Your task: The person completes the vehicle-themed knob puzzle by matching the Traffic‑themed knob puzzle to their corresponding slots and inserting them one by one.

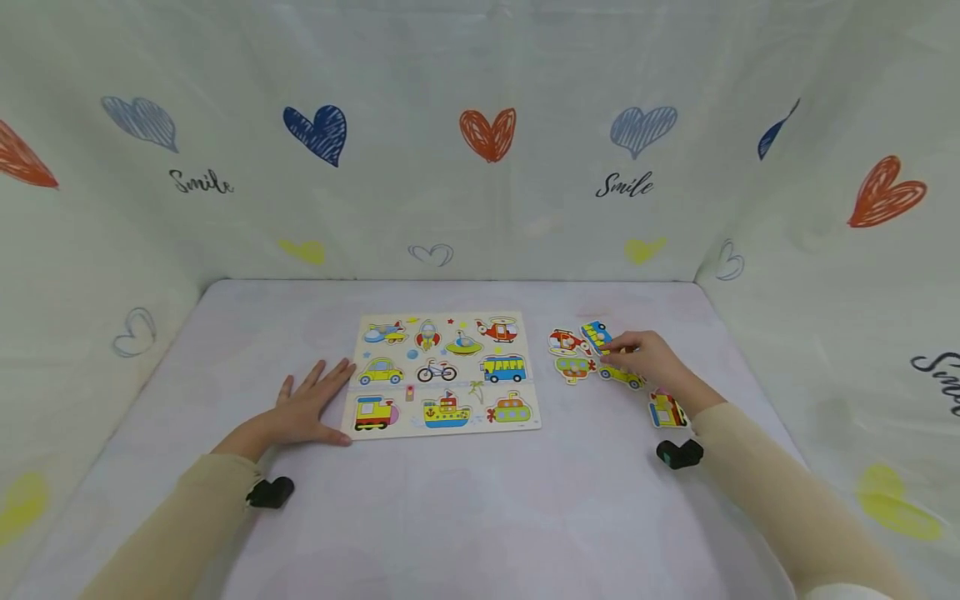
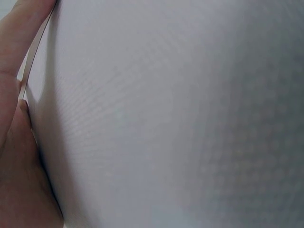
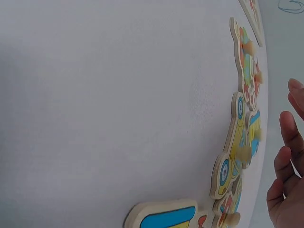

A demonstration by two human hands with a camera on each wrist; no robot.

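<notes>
My left hand (image 1: 303,410) lies spread on the table, its fingertips and thumb at the left edge of a wooden vehicle puzzle board (image 1: 410,421). In the left wrist view only part of that hand (image 2: 19,156) shows, along the left side. Over a group of knobbed puzzle pieces hovers my right hand (image 1: 648,358), fingers loosely bent and holding nothing. Nearest to its fingertips are the blue bus piece (image 1: 595,335) and the yellow car piece (image 1: 621,377). The right wrist view shows a gap between the fingers (image 3: 290,130) and the car piece (image 3: 232,147).
A helicopter piece (image 1: 567,341) and a submarine piece (image 1: 573,367) lie left of the car. Below the right wrist is a train piece (image 1: 666,410), overlapping another piece. Printed curtains (image 1: 397,225) enclose the back and sides of the white table (image 1: 450,517).
</notes>
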